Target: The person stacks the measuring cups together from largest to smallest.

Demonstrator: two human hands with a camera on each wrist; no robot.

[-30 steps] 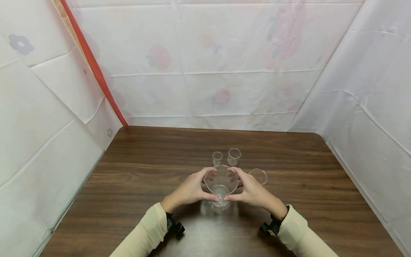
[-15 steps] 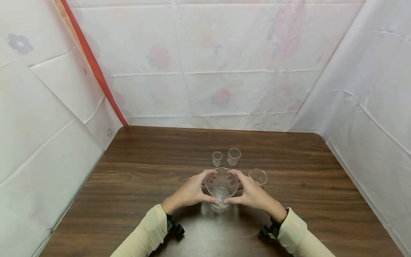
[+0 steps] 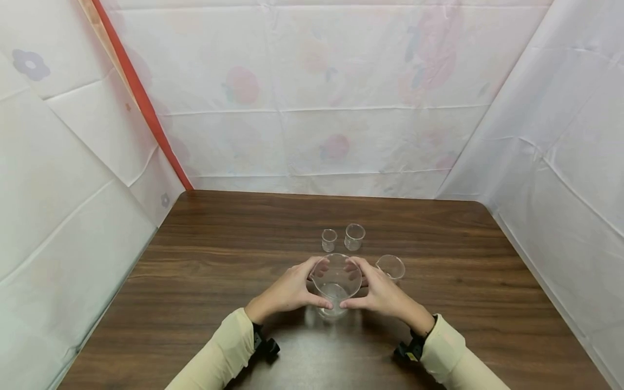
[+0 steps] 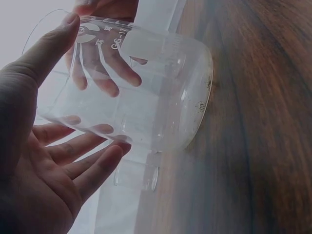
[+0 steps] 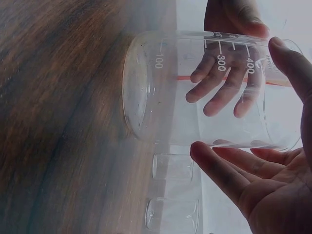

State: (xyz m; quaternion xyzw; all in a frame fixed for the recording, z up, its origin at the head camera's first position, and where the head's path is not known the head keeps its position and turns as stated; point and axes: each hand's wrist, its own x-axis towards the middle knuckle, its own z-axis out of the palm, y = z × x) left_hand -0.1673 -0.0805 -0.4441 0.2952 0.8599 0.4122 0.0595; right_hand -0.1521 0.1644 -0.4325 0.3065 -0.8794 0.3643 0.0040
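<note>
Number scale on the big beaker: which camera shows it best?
The right wrist view, where the number scale on the big beaker shows 100, 300 and 400. Left wrist shows white lettering but no readable scale; head shows the beaker, its scale indiscernible.

Glass beaker (image 3: 336,281), one, before me: white figures "100" (image 5: 158,61) at ten o'clock, "300" (image 5: 221,63) at one, "400" (image 5: 250,66) at two, right wrist view. Left wrist view: "GG-17" (image 4: 118,39) near twelve; neighbouring characters (image 4: 100,42) too faint to read.
</note>
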